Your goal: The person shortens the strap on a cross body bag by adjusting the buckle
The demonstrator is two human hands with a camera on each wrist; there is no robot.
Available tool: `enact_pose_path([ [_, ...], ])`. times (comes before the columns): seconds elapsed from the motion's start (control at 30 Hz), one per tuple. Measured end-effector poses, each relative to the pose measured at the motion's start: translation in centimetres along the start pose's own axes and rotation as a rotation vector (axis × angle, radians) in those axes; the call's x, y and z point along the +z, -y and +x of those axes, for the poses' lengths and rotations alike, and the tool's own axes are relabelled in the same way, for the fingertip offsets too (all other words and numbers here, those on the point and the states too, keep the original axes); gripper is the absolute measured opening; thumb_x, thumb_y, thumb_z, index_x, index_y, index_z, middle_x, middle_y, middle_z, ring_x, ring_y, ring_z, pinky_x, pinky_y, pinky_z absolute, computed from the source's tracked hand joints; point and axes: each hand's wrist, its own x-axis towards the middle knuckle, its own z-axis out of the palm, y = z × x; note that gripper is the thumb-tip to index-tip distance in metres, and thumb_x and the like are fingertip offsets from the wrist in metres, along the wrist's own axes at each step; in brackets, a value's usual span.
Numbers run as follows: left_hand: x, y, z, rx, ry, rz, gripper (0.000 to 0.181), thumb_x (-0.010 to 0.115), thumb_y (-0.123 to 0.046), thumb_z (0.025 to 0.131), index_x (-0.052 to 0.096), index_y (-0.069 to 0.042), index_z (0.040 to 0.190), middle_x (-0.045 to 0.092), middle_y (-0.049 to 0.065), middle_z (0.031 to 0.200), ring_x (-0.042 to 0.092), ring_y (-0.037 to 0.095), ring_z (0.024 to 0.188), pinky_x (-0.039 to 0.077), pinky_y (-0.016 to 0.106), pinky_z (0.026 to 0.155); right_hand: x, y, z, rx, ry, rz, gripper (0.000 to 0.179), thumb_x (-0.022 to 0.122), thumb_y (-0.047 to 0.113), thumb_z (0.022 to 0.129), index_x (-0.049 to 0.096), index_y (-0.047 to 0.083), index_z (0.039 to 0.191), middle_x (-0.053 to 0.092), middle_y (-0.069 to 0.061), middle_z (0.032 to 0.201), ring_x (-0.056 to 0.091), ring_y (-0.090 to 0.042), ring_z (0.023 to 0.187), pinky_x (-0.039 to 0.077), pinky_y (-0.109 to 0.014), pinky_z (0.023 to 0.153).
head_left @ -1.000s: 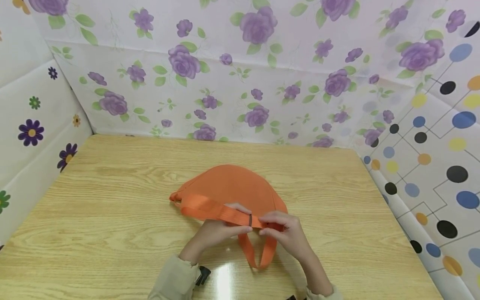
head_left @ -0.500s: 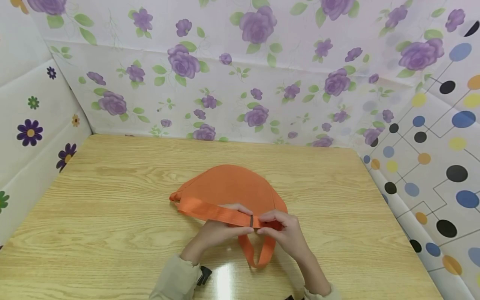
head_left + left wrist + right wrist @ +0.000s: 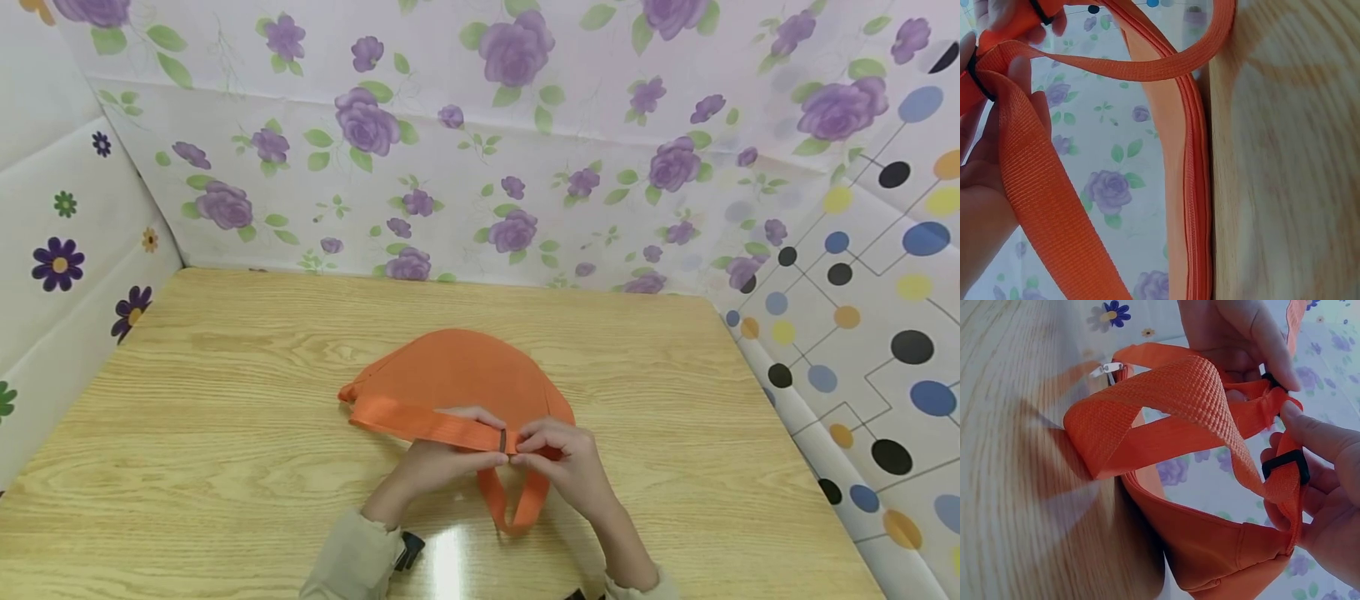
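Note:
An orange waist bag [image 3: 457, 367] lies on the table, its curved side away from me. Its orange webbing strap [image 3: 420, 423] runs across the front edge. My left hand [image 3: 435, 473] holds the strap from below, thumb and index finger at a dark slide buckle [image 3: 502, 440]. Just right of that buckle, my right hand [image 3: 576, 468] pinches the strap between thumb and fingers. A loose strap loop [image 3: 517, 521] hangs between the hands toward me. In the right wrist view a second black slide buckle [image 3: 1286, 465] sits on the strap beside the right fingers. Part of the strap is hidden behind the hands.
The wooden table [image 3: 247, 367] reaches back to a flowered wall cover [image 3: 450, 192]. Dotted sheeting [image 3: 855, 333] stands at the right. A black clip [image 3: 408, 550] shows at the left sleeve. The bag's zipper pull [image 3: 1107, 369] is near the table surface.
The right fingers have moved slightly left, closer to the slide buckle. Left of my left hand, the strap has shifted a little to the left and straightened. The bag stays in place.

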Motion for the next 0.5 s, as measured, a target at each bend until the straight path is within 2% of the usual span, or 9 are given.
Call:
enact_pose_path([
  [0.1, 0.06, -0.08, 0.04, -0.007, -0.009, 0.009, 0.025, 0.072, -0.008, 0.076, 0.063, -0.001, 0.098, 0.061, 0.003, 0.089, 0.055, 0.013, 0.077, 0.047, 0.028, 0.069, 0.13, -1.08, -0.63, -0.004, 0.006, -0.028, 0.007, 0.071, -0.002, 0.071, 0.065, 0.000, 0.072, 0.063, -0.014, 0.080, 0.059, -0.021, 0.073, 0.050, -0.023, 0.059],
  [0.2, 0.07, -0.13, 0.09, -0.014, -0.007, 0.002, 0.025, 0.071, -0.008, 0.076, 0.063, 0.000, 0.098, 0.061, 0.004, 0.089, 0.056, 0.013, 0.079, 0.047, 0.029, 0.072, 0.27, -1.21, -0.69, -0.015, 0.000, -0.041, 0.009, 0.069, 0.009, 0.076, 0.065, 0.002, 0.072, 0.063, -0.013, 0.080, 0.060, -0.021, 0.074, 0.050, -0.023, 0.060],
  [0.5, 0.03, -0.04, 0.11, -0.002, 0.000, -0.036, 0.026, 0.070, -0.005, 0.077, 0.061, 0.003, 0.100, 0.061, 0.009, 0.091, 0.058, 0.015, 0.080, 0.048, 0.030, 0.072, 0.50, -1.05, -0.59, -0.025, -0.027, -0.042, 0.006, 0.070, 0.006, 0.073, 0.065, 0.003, 0.072, 0.062, -0.013, 0.081, 0.059, -0.021, 0.073, 0.049, -0.022, 0.058],
])
